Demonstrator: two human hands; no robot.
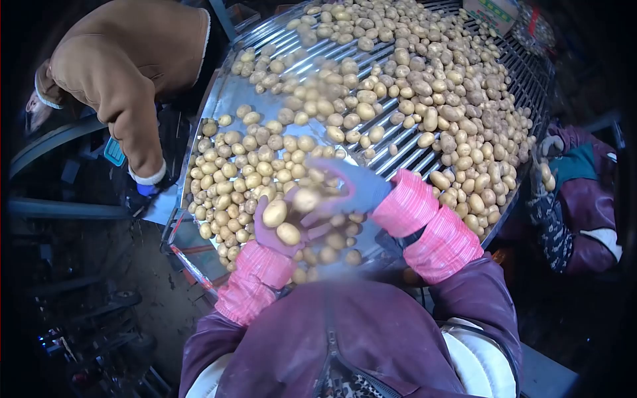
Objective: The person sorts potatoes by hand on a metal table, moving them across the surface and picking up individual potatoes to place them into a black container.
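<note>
My left hand (273, 237), in a purple glove, is cupped with its fingers curled round two pale yellow potatoes, an upper potato (275, 213) and a lower potato (288, 233). Facing it from the right, my right hand (345, 188) wears a blue and purple glove. A motion-blurred potato (306, 199) sits between its thumb and curved fingers, right beside the left hand's potatoes. Under and around both hands, loose potatoes (249, 166) cover the near left part of the metal sorting table (227, 95).
Potatoes (458, 113) lie thickly over the slatted bars (398, 156). A person in a brown coat (126, 60) bends at the left edge. At the right stands another person in a purple apron (584, 199), hands near the potatoes. A cardboard box (492, 12) rests at the far end.
</note>
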